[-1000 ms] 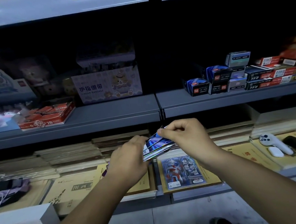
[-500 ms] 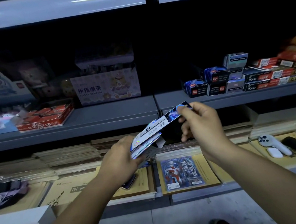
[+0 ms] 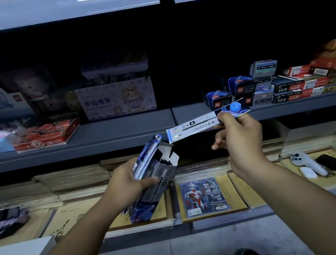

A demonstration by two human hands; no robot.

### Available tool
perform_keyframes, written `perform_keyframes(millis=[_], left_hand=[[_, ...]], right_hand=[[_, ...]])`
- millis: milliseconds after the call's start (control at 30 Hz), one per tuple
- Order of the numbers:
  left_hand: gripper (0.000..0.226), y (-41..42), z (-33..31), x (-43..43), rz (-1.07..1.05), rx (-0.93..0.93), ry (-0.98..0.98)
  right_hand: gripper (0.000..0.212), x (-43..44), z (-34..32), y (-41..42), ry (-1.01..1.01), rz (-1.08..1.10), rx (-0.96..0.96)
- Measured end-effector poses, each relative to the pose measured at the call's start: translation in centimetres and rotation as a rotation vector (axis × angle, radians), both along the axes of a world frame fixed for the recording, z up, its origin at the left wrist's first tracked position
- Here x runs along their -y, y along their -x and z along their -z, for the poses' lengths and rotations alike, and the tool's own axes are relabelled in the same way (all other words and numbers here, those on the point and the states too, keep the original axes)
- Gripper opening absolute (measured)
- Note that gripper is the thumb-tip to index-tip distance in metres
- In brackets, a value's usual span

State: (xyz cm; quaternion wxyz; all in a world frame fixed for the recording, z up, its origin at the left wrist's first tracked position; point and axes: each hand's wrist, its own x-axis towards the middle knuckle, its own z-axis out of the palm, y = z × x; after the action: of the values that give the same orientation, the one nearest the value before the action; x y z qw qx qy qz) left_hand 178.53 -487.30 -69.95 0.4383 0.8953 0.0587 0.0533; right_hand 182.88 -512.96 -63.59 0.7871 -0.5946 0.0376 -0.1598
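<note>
My left hand (image 3: 128, 187) grips an opened blue and grey cardboard box (image 3: 153, 175), tilted with its torn flaps up; a few flat packets stick out of its mouth. My right hand (image 3: 240, 136) pinches one long flat packet (image 3: 197, 125), white with a shiny blue end, and holds it clear of the box, up and to the right, in front of the middle shelf (image 3: 124, 134). The packet's lower left tip hangs just above the box's flaps.
The middle shelf carries small blue and black boxes (image 3: 240, 91) at right, a finger-bandage carton (image 3: 115, 100) and red pencil boxes (image 3: 46, 134) at left. Below lie stacked notebooks (image 3: 71, 182), a hero-print packet (image 3: 205, 197), a white handheld device (image 3: 306, 162) and a dark phone (image 3: 334, 164).
My right hand has drawn one packet out of the box and carried it up and to the right. My left hand has lowered and tilted the box upright.
</note>
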Motion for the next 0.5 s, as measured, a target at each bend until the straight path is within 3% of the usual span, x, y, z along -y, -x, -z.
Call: perform_keyframes(millis=[300,500], left_hand=[[0.037,1.4,-1.9,0.7,0.07,0.006,0.242],[0.041,1.6,-1.9,1.0,0.107,0.026,0.212]], right_hand=[[0.011,-0.9,1.0,0.6,0.144,-0.172,-0.048],[0.011,-1.3,2.0,0.8,0.584,-0.31,0.042]])
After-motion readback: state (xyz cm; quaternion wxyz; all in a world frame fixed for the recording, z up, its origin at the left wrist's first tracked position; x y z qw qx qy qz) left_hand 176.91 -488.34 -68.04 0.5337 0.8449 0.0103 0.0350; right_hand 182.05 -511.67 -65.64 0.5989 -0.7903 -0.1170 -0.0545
